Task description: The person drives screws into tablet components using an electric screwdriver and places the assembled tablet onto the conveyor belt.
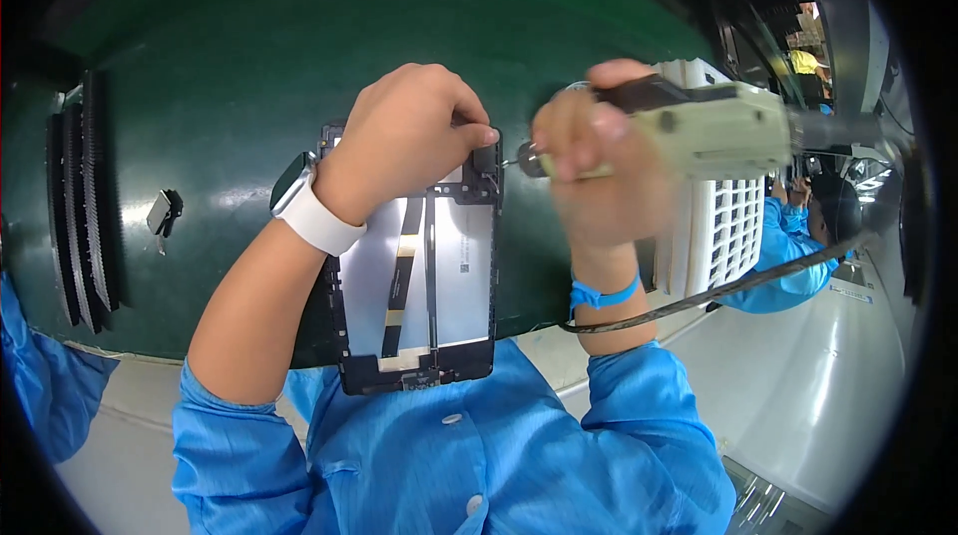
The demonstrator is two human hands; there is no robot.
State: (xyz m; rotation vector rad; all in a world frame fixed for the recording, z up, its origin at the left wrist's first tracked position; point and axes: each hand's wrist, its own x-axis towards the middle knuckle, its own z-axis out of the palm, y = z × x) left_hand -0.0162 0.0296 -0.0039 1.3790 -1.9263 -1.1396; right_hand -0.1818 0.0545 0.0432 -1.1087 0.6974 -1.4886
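Note:
An opened tablet (464, 266) with a black frame, a silvery inner panel and dark ribbon strips lies before me, its lower end over the table's near edge. My left hand (409, 136) rests across its upper end, fingers curled and thumb closed on the top right corner. Beside that thumb, a small black block (485, 158) sits in the frame. My right hand (604, 171), somewhat blurred, is wrapped round a pale green electric screwdriver (714, 131) held sideways. Its thin tip points left and reaches the tablet's upper right edge; whether it touches a screw cannot be made out.
White slotted trays (733, 226) stand right of my right hand. A dark cable (718, 287) crosses my right wrist. Black ridged racks (78, 206) and a small metal part (160, 213) lie on the green table (220, 116) at left. A co-worker's blue sleeve (783, 256) shows at right.

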